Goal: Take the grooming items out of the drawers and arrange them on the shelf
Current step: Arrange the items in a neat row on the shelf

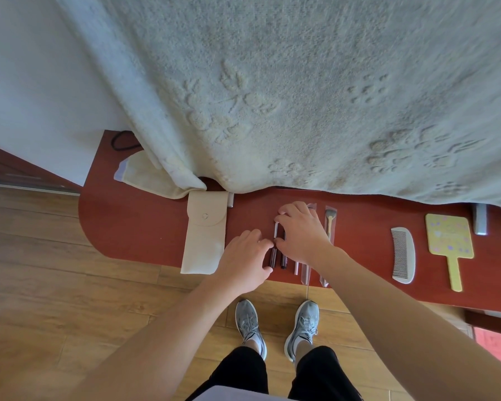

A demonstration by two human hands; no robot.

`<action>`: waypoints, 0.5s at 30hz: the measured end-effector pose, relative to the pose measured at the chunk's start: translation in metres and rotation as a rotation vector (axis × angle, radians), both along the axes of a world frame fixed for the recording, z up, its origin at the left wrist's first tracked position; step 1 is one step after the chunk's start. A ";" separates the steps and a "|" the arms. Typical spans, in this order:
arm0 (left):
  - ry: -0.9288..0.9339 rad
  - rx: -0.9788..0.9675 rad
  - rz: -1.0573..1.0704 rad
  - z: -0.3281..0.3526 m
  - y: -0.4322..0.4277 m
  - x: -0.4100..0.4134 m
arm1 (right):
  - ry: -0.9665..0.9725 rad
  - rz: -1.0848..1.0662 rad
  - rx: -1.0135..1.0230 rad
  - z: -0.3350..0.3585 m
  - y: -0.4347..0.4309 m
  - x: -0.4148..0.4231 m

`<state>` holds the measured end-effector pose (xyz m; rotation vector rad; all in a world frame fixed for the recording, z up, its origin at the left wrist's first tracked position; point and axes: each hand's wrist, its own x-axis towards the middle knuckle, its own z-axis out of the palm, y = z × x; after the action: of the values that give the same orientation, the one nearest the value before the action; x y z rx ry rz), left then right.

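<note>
A red shelf [145, 227] is overhung by a pale towel [301, 96]. A slim pencil [274, 230] lying among wrapped brushes [329, 224] is pinched by the right hand [301, 235]. Whether it is also gripped by the left hand [245, 256] cannot be told. A pouch [203, 241], comb [402, 256] and mirror [449, 238] are laid alongside.

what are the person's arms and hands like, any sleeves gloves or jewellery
The left forearm and right forearm are bare as far up as the view shows, with no sleeve in sight. The left hand and right hand wear no gloves, and no ring, watch or bracelet is visible.
</note>
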<state>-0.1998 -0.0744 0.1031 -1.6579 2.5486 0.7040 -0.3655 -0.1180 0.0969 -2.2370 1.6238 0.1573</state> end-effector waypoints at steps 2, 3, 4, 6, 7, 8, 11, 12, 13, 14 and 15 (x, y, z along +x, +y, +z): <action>-0.002 0.001 0.002 0.000 0.000 0.000 | -0.003 -0.001 -0.003 0.000 0.000 0.000; -0.006 0.001 0.002 0.000 0.000 0.000 | -0.007 -0.004 -0.001 0.000 0.000 0.000; -0.010 0.000 0.001 -0.001 0.000 0.000 | -0.008 -0.006 0.001 0.000 0.000 0.000; -0.016 -0.003 0.001 -0.001 0.001 0.000 | -0.002 -0.004 0.000 0.000 0.000 0.000; -0.018 -0.004 0.002 0.000 0.001 0.000 | 0.002 -0.002 -0.002 0.000 0.000 0.000; -0.018 -0.006 0.002 -0.001 0.001 -0.001 | 0.005 -0.001 -0.002 0.001 0.000 0.000; -0.028 -0.006 0.009 -0.001 0.002 0.001 | 0.007 -0.001 -0.001 0.002 0.000 0.000; -0.032 -0.007 0.014 0.000 0.002 0.002 | 0.010 0.002 -0.005 0.004 0.000 0.000; -0.037 -0.007 0.017 0.001 0.002 0.003 | 0.012 0.005 -0.009 0.005 0.000 -0.001; -0.041 -0.006 0.020 0.002 0.002 0.004 | 0.012 0.005 -0.011 0.008 0.000 -0.001; -0.045 -0.003 0.024 0.003 0.002 0.006 | 0.009 0.004 -0.013 0.011 0.000 -0.002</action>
<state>-0.1937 -0.0728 0.1064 -1.6881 2.5050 0.6563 -0.3677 -0.1185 0.1078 -2.2524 1.6300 0.1586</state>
